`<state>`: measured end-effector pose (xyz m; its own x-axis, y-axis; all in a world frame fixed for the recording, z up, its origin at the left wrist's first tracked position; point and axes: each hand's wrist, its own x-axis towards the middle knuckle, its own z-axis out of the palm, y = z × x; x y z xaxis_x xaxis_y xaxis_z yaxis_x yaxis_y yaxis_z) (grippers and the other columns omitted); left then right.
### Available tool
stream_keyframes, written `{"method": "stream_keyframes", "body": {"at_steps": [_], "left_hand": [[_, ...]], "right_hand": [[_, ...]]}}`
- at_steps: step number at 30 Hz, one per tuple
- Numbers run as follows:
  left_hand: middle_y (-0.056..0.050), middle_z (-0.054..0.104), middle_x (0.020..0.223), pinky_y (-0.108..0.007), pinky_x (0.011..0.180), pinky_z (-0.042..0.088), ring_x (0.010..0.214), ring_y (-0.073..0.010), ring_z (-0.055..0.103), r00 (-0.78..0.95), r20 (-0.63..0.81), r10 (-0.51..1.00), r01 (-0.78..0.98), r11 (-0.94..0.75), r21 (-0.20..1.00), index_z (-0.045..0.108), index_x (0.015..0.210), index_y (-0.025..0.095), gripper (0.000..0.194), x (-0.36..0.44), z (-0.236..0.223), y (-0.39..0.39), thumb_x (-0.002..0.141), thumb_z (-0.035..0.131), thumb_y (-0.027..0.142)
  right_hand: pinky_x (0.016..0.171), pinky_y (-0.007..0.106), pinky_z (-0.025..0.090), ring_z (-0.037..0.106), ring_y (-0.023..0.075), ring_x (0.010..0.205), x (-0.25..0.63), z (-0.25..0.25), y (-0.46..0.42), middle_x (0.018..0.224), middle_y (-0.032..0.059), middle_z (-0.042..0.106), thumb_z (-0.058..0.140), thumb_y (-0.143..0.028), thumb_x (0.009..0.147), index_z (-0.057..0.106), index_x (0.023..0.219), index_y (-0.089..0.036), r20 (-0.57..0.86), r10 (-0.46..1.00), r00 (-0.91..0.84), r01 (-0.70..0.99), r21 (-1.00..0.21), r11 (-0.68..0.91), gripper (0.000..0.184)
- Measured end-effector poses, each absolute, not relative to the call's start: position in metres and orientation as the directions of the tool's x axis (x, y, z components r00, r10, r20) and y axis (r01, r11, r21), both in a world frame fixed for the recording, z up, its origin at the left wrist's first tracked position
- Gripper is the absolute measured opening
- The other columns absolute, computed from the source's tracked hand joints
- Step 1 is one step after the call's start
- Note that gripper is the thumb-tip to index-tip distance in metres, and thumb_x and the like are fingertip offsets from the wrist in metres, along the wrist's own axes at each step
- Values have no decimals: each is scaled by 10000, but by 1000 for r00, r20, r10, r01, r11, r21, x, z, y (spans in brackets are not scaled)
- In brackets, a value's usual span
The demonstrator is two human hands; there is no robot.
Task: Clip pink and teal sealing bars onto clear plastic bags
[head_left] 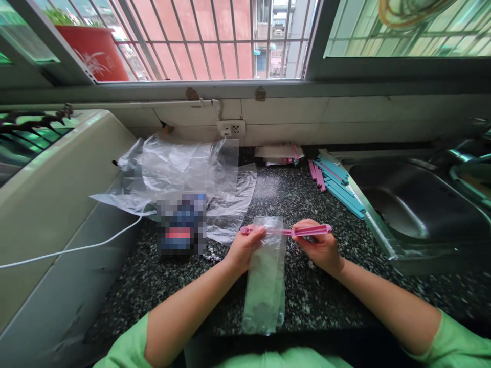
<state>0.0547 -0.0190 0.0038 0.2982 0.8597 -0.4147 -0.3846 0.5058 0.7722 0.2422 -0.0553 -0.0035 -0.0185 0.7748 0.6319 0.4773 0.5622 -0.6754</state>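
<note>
A pink bag clip (311, 231) stretches crosswise over the upper part of a clear plastic bag (264, 286). My left hand (245, 249) is closed, pinching the clip's left end at the bag's left edge. To the right of the bag, my right hand (320, 249) grips the wider end of the clip between thumb and fingers. The bag hangs down toward the counter's front edge and looks flat. Whether the clip's two halves are joined across the bag, I cannot tell.
Loose clear plastic bags (184, 166) are heaped at the back left, beside a blurred-out item (181, 225). Blue clips (341, 189) and pink clips (316, 175) lie near the sink (425, 199). A white cable (76, 249) crosses the left side. A wall socket (231, 129) sits behind.
</note>
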Motion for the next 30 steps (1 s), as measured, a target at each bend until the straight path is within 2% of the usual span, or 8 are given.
{"method": "stream_keyframes", "body": {"at_steps": [4,9,16,20,30], "left_hand": [[61,469,463,-190,447,304,421,-57,414,322,-426,846,-384,528,758,473,532,152,365,56,6,-20,480,778,347],[64,453,466,-184,440,274,421,-47,388,346,-412,843,-368,526,767,469,529,149,361,56,6,-20,502,771,345],[65,437,461,-186,436,238,421,-41,348,315,-398,861,-326,493,807,510,546,141,382,55,3,-20,454,788,387],[38,495,498,-201,475,288,451,-61,403,366,-392,844,-300,505,809,561,591,130,373,54,0,-21,481,782,410],[-15,619,623,-212,567,396,549,-101,529,400,-404,822,-312,537,784,641,724,119,407,54,5,-21,483,788,412]], "right_hand": [[686,310,535,634,159,727,242,-4,-58,796,34,665,620,-217,759,583,794,-222,614,789,-27,491,-679,546,52],[680,315,535,628,161,761,241,1,-59,805,34,648,583,-159,772,563,882,-233,683,725,-88,445,-624,643,134],[675,298,540,630,159,755,240,6,-60,822,46,653,562,-185,791,601,917,-230,642,752,-150,516,-598,614,140],[655,294,544,629,154,714,240,5,-58,779,36,651,568,-168,789,599,935,-238,659,735,-157,523,-576,628,165],[671,265,553,635,145,753,241,2,-57,846,49,652,581,-112,777,621,999,-237,679,706,-205,566,-506,651,257]]}}
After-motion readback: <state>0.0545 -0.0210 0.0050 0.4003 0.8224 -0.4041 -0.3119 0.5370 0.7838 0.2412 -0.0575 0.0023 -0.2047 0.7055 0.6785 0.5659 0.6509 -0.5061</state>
